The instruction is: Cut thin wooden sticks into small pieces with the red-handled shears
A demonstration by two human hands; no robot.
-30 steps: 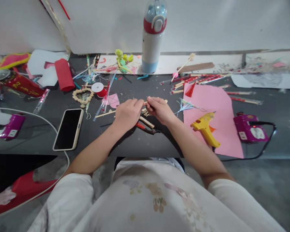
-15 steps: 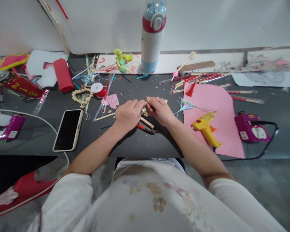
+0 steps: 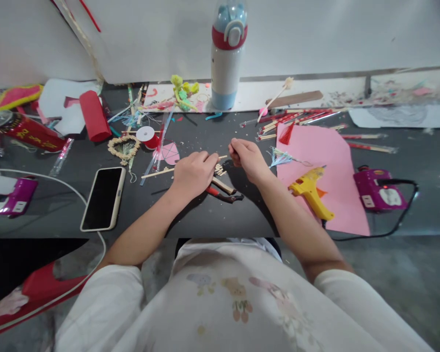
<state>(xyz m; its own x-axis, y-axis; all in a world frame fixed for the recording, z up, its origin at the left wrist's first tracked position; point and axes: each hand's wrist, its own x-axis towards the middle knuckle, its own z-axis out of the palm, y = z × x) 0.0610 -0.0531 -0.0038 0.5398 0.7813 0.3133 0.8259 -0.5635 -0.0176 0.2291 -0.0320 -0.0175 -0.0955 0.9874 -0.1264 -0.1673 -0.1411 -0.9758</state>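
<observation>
Since the earlier frame, the right hand (image 3: pixel 247 155) had moved clear of the left hand (image 3: pixel 194 172), opening a gap at the tip of the wooden stick (image 3: pixel 223 157). This stick was located midway along the table (image 3: pixel 212 225), pinched in the left hand; a longer length showed on that hand's other side, in line, apparently the same stick. Only a short tip projected, presumably to keep the working end firm. Right thumb and fingers were pressed together; whether they held anything could not be determined.

Short stick pieces (image 3: pixel 220 169) lay just beside the left fingers, and red-handled pliers (image 3: pixel 223 196) lay nearer the table's near edge, probably for easy reach. A yellow glue gun (image 3: pixel 310 188) rested on a pink sheet (image 3: pixel 337 146) at the near edge, likely to protect the table.
</observation>
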